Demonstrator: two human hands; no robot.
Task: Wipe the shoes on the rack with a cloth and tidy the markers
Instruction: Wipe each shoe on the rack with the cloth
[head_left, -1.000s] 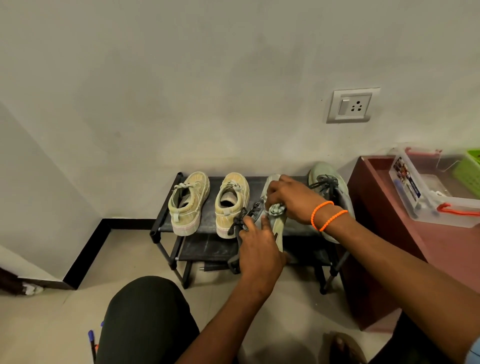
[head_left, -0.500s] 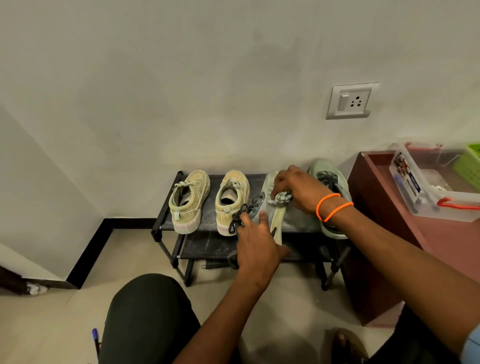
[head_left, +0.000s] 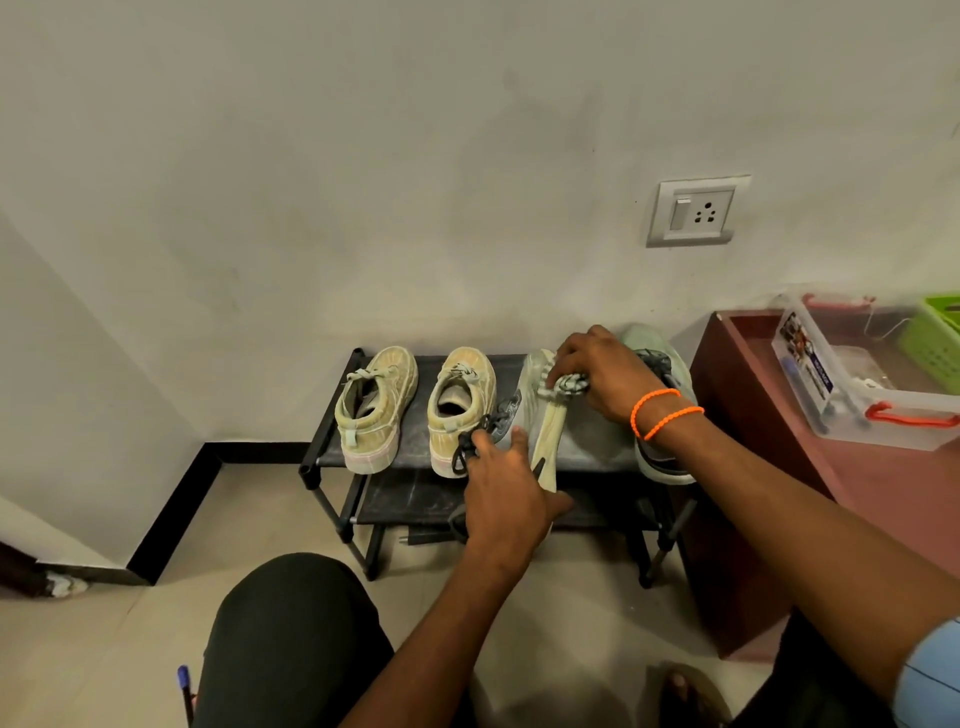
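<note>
Pale green sneaker (head_left: 540, 415) tipped on its side on the top shelf of the black rack (head_left: 322, 447), sole edge facing up, heel end hanging over the front rail. Left hand (head_left: 506, 499) grips it at the heel, fingers curled round the shoe body, black laces (head_left: 467, 447) looping just left of the fingertips. Right hand (head_left: 597, 374) bunches a striped green-white cloth (head_left: 566, 385) and presses it on the shoe's toe end, fingers curled tight round the wad; two orange bead bracelets (head_left: 665, 413) on that wrist. Second pale green sneaker (head_left: 662, 457) sits on the shelf just right of the right-hand fingers, mostly hidden under the wrist. Two yellowish canvas sneakers (head_left: 376, 410) (head_left: 460, 405) stand upright on the shelf left of the left-hand fingers, heels toward the camera, the nearer one touching the laces. Blue-capped marker (head_left: 183, 680) pokes up at the bottom edge, well behind both hands, beside the dark knee (head_left: 291, 639). Maroon table (head_left: 883, 493) to the right of the right arm carries a clear plastic box (head_left: 857, 379) with red latches and a green basket (head_left: 935, 338). Wall socket (head_left: 696, 210) above the fingers
</note>
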